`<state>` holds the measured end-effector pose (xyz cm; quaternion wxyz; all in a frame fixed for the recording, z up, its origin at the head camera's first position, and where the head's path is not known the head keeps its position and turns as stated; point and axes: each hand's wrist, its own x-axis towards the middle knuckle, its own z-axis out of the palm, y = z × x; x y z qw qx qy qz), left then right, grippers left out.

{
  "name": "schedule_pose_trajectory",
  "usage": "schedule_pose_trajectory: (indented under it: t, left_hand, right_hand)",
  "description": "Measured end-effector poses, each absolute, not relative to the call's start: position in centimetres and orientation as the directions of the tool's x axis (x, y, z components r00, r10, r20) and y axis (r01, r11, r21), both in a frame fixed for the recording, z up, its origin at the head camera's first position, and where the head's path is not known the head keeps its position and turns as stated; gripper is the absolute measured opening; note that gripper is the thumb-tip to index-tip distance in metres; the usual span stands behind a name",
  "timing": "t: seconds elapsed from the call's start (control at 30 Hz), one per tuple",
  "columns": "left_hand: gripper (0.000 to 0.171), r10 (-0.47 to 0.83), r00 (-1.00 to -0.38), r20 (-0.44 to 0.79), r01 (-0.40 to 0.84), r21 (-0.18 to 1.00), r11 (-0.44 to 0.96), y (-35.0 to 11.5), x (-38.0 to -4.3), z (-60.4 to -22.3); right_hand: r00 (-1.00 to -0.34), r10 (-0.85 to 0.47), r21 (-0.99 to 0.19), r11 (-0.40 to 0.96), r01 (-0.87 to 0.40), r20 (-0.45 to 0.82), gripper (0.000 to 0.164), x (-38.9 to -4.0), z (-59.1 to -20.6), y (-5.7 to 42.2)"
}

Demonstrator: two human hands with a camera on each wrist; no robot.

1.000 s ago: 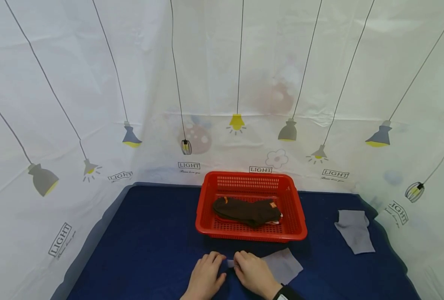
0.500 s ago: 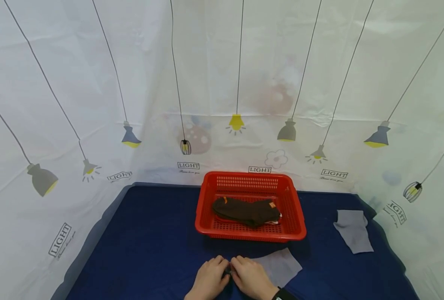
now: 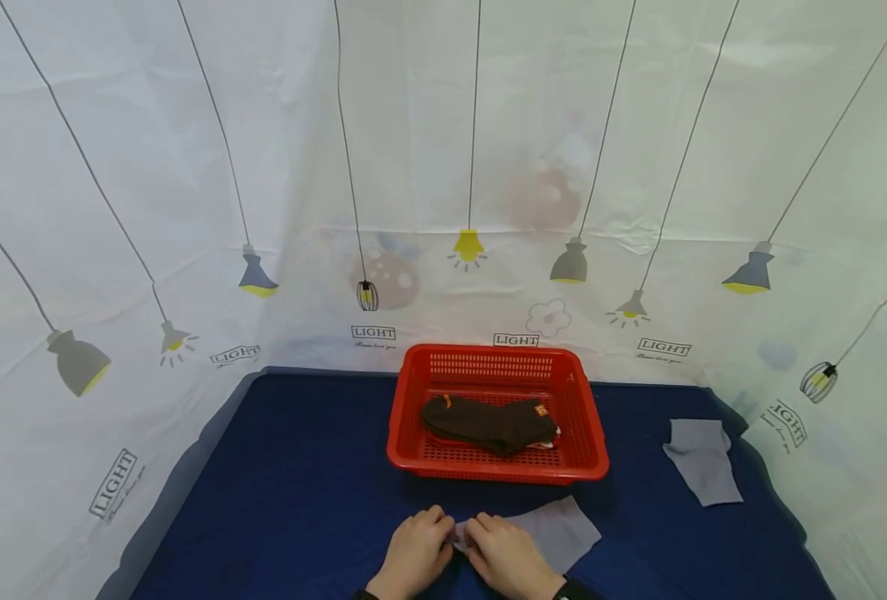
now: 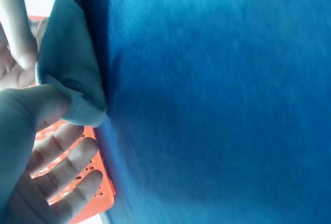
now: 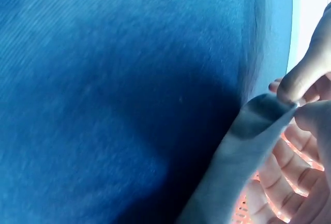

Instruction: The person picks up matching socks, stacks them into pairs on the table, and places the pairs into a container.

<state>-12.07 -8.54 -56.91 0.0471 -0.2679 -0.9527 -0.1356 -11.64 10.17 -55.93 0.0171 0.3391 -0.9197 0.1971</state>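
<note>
A light grey, ribbed-edge knitted sock-like piece is held by both hands just in front of the basket, over the tabletop, which is covered in dark blue cloth. Its left end is pinched between the left hand and the right hand, held near each other; its wider right end is spread flat past the right hand. Left grip: clamped on the ribbed edge by the thumb, the other fingers seen spread below it in the left wrist view. Right grip: clamped on the edge of the same piece, thumb at the rim; the fingers behind are partly covered by it. A hollow mouth is shown at that end in the right wrist view.

A red rectangular perforated plastic basket is placed behind the hands; a dark brown sock-like bundle with orange marks is laid inside. A second light grey knitted piece is laid well apart, right of the basket. The tabletop is backed by a white sheet printed with hanging lamps.
</note>
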Motion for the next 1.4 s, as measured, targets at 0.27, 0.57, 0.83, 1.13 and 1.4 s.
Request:
schedule_pose_trajectory:
  t: [0.27, 0.57, 0.83, 1.13, 1.4]
  left_hand:
    - [0.015, 0.490, -0.858, 0.156, 0.513, 0.211, 0.832, -9.6, -12.8, -57.4]
    - [0.015, 0.440, -0.877, 0.194, 0.473, 0.184, 0.861, -10.9, -13.0, -57.4]
    - [0.021, 0.392, -0.887, 0.245, 0.442, 0.199, 0.875, -11.9, -13.2, -57.9]
    - [0.022, 0.379, -0.898, 0.224, 0.423, 0.201, 0.883, -12.1, -13.4, -58.5]
    - [0.017, 0.395, -0.878, 0.270, 0.443, 0.148, 0.884, -11.9, -12.8, -57.8]
  right_hand:
    - [-0.805, -0.571, -0.337, 0.735, -0.588, 0.160, 0.011, -12.0, -56.5, 12.3]
    - [-0.855, -0.489, -0.305, 0.799, -0.518, 0.169, 0.009, -12.0, -57.6, 15.9]
    - [-0.874, -0.431, -0.250, 0.841, -0.479, 0.225, 0.017, -11.7, -58.3, 18.1]
    - [-0.901, -0.372, -0.256, 0.869, -0.423, 0.223, 0.021, -11.5, -58.7, 18.9]
    - [-0.942, -0.283, -0.268, 0.908, -0.323, 0.178, 0.023, -11.5, -58.8, 19.4]
